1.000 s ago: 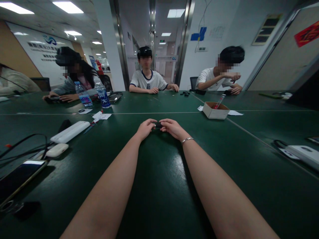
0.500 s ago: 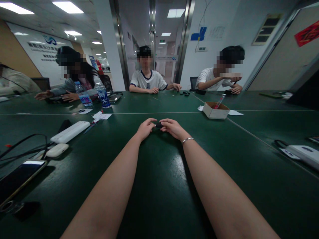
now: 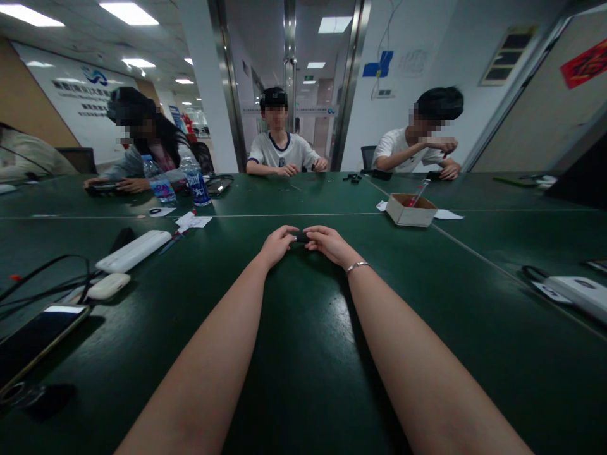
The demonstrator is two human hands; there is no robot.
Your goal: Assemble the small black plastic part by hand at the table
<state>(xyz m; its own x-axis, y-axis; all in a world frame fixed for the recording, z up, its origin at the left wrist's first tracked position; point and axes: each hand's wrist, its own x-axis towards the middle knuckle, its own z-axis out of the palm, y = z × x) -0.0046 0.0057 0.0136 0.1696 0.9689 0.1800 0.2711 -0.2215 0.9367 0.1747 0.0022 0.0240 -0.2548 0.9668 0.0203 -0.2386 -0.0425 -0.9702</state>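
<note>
A small black object, too small to name, spans the gap between my two hands just above the green table. My left hand pinches its left end, where a light tip shows at the fingers. From the other side, my right hand grips the right end between thumb and fingers, which partly cover it. A silver bracelet circles my right wrist.
Left lie a white power bank, a white case, cables and a phone. Two bottles stand beyond. An open box holds a tube at right. A white device lies far right. Several people sit around.
My hands and the black object stay in place. The person opposite has drawn both hands closer together. The person at left now has both hands on a dark object.
</note>
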